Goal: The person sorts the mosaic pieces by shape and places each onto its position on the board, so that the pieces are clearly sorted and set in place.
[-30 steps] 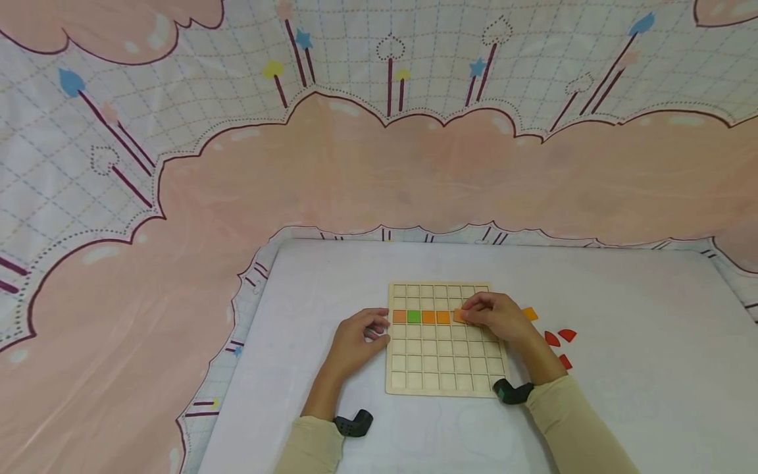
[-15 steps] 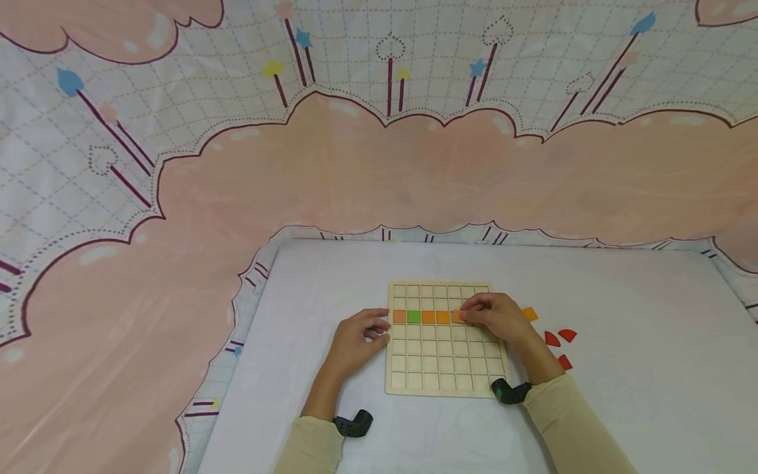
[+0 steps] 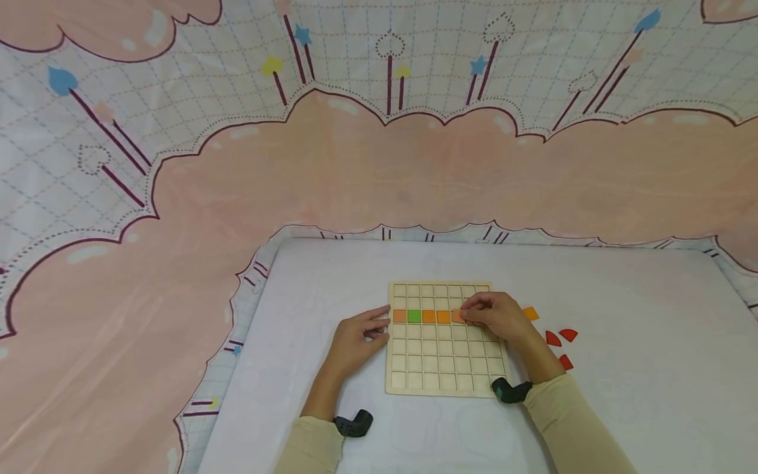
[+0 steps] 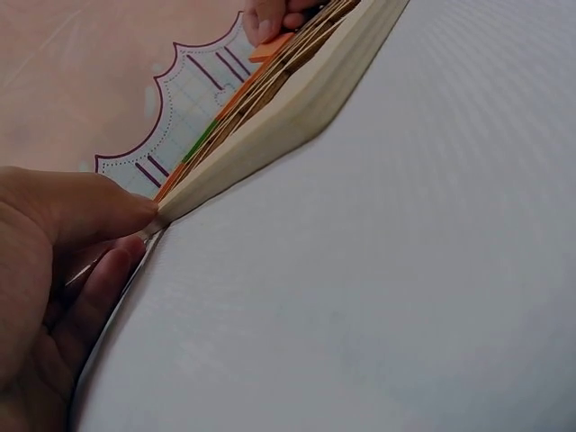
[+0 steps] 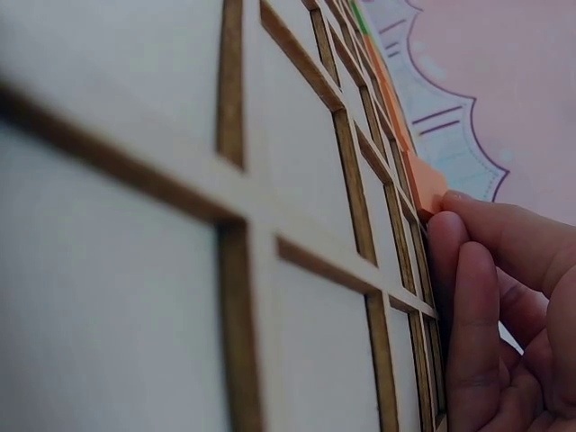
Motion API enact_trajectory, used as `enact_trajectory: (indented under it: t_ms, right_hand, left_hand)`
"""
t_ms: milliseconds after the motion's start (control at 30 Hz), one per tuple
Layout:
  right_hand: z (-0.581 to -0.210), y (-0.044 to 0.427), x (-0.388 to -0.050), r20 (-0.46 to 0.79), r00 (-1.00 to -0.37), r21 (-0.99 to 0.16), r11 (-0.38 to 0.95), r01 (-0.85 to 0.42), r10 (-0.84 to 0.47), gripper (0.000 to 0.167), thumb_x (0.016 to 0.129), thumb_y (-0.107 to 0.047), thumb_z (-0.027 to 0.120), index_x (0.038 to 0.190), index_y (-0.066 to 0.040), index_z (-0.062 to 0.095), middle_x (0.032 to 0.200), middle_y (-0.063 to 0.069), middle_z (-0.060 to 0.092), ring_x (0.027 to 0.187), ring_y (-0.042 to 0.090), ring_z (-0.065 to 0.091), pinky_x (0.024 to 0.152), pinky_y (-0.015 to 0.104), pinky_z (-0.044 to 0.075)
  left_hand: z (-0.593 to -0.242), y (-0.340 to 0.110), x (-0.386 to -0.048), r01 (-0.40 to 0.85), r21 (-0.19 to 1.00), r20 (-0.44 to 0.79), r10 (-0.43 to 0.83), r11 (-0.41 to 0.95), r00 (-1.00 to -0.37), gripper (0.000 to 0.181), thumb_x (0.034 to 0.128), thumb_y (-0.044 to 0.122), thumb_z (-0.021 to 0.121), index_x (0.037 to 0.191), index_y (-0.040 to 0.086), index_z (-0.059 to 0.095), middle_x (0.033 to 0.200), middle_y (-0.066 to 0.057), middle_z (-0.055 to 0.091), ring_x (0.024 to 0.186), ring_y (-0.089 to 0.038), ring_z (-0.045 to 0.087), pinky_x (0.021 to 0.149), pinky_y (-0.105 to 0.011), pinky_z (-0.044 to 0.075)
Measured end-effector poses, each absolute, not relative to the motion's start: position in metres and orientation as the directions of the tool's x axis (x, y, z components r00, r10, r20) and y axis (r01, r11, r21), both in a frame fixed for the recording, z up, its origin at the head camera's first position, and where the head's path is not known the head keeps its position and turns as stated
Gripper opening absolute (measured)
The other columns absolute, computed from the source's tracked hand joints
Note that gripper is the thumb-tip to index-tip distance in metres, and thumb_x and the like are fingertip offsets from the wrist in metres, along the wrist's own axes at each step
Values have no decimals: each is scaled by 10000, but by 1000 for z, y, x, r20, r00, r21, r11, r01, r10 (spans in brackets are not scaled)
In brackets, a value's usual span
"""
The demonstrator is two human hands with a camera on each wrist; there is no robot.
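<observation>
A wooden grid board (image 3: 438, 363) lies flat on the white table. Across one of its upper rows run a light orange tile (image 3: 400, 316), a green tile (image 3: 414, 317) and two deeper orange tiles (image 3: 435, 317). My right hand (image 3: 494, 315) pinches a light orange square tile (image 5: 425, 184) by its edge, just right of that row; in the right wrist view the tile stands partly proud of the grid. At the board's left edge, my left hand (image 3: 355, 339) rests its thumb and fingertips against the wood, fingers loosely extended. The right hand covers some cells.
Right of the board lie an orange piece (image 3: 530, 313), two red quarter-round pieces (image 3: 553, 338) and a red piece (image 3: 566, 362) partly behind the right forearm. A patterned cloth (image 3: 355, 171) forms the background beyond the table (image 3: 651, 395).
The tile in my right hand shifted slightly left and now lines up against the row, after lying askew. My left index finger has straightened a little along the board's edge.
</observation>
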State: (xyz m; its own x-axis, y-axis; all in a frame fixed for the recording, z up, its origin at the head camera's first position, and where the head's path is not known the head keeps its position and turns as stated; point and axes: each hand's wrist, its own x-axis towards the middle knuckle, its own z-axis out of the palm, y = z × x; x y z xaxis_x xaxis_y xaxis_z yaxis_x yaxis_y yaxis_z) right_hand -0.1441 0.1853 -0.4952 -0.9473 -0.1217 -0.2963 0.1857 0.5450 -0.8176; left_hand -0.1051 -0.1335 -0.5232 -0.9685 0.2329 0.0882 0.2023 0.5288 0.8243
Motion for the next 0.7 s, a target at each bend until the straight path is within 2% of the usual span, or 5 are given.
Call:
enact_trajectory:
  t_ms: [500, 700]
  right_hand:
    - [-496, 184, -143, -296, -947, -809, 559, 181, -122, 251, 898, -308, 779, 1032, -96, 767, 856, 0, 708, 860, 189, 574, 780, 317, 432]
    - [-499, 184, -144, -274, -953, -811, 564, 155, -132, 238, 900, -287, 779, 1031, -89, 778, 834, -10, 732, 806, 163, 607, 757, 305, 467]
  left_hand:
    - [-523, -132, -102, 184, 832, 79, 217, 523, -973, 286, 861, 40, 765, 1147, 44, 773, 1300, 45, 718, 878, -84, 720, 777, -198, 580]
    - [-523, -132, -103, 192, 828, 84, 223, 527, -971, 284, 861, 45, 769, 1145, 48, 775, 1298, 52, 719, 875, -73, 713, 779, -200, 580]
